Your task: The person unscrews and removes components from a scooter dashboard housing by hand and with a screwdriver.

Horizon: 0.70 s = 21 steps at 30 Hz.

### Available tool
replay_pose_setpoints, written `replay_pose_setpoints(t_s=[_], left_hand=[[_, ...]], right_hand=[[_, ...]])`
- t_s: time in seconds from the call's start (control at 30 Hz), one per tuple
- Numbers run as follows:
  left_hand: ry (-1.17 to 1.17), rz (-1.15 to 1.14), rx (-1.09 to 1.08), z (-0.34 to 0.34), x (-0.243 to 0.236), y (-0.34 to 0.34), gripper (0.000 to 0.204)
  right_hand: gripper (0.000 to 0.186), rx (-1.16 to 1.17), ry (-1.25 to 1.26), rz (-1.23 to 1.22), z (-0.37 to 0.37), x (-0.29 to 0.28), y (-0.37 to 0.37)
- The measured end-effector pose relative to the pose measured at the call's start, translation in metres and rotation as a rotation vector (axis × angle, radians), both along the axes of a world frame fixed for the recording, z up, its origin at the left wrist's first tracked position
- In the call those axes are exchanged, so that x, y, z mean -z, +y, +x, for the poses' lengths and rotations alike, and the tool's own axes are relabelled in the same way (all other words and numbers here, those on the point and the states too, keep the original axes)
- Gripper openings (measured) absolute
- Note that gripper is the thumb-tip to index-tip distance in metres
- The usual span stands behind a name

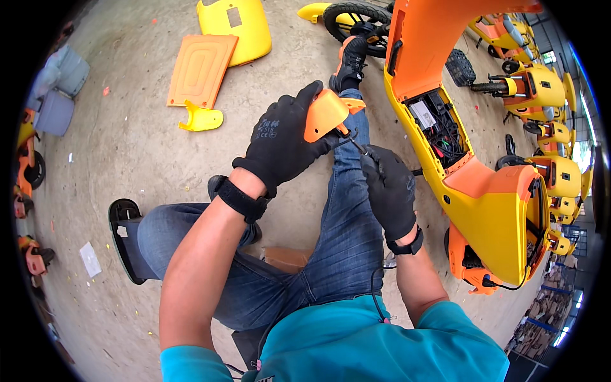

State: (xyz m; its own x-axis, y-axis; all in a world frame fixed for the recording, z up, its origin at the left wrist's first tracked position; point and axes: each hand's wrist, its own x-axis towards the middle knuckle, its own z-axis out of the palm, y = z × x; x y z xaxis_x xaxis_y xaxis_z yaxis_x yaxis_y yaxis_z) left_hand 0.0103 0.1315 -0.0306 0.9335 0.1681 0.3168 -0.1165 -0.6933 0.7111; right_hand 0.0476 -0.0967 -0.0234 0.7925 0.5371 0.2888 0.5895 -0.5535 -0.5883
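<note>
My left hand (280, 137), in a black work glove, is closed around an orange moulded plastic part (326, 116) with small holes in it, held up above my outstretched leg. A slim dark hand tool (358, 147) is gripped in my gloved right hand (388, 188), just right of and below the part. Its narrow tip reaches the part's lower right edge, by a small orange stub. Whether the tip touches or bites it I cannot tell. My glove hides most of the tool's handle, so its exact kind does not show.
On the right stands a yellow and orange scooter body (471, 191) with an uncovered bay of wiring (439, 130). An orange panel (202, 70), a yellow cover (245, 32) and a small yellow piece (201, 118) lie on the floor. A black wheel (356, 28) is ahead; more scooters (541, 89) line the far right.
</note>
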Motion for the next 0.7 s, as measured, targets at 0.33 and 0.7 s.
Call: replay_pose_setpoints(t_s=[0.33, 0.7], left_hand=[[-0.045, -0.06, 0.078, 0.001, -0.005, 0.002, 0.084], [-0.011, 0.0, 0.013, 0.0, -0.001, 0.001, 0.083]], right_hand=[[0.021, -0.056, 1.247, 0.365, 0.007, -0.031, -0.006], [0.022, 0.015, 0.131, 0.085, -0.003, -0.001, 0.003]])
